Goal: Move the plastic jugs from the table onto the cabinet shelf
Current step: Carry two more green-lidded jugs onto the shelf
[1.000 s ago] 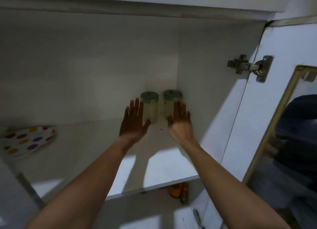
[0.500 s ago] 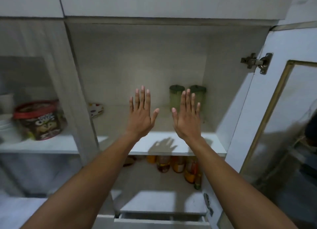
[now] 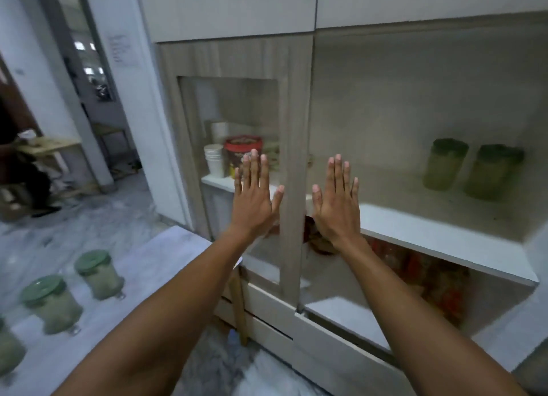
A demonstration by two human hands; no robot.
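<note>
Both hands are raised flat in the middle of the frame, fingers straight and spread, holding nothing: the left hand (image 3: 254, 200) in front of the wood-grain cabinet door (image 3: 234, 164), the right hand (image 3: 336, 201) just beside it over the edge of the open shelf (image 3: 439, 241).

At the right of the frame, two plastic jugs (image 3: 444, 164) (image 3: 490, 177) stand upright side by side near the back of that shelf. They are round, with cloudy pale-green bodies and darker green lids, a little blurred.

At the lower left, on the pale bench (image 3: 166, 247), three more of the same jugs stand in a slanting row: one (image 3: 99, 274) nearest the cabinet, one (image 3: 52, 303) beside it, and one (image 3: 9, 348) cut off by the frame edge.

Behind the glass door sit stacked paper cups (image 3: 214, 160) and a red-lidded tub (image 3: 241, 155).
</note>
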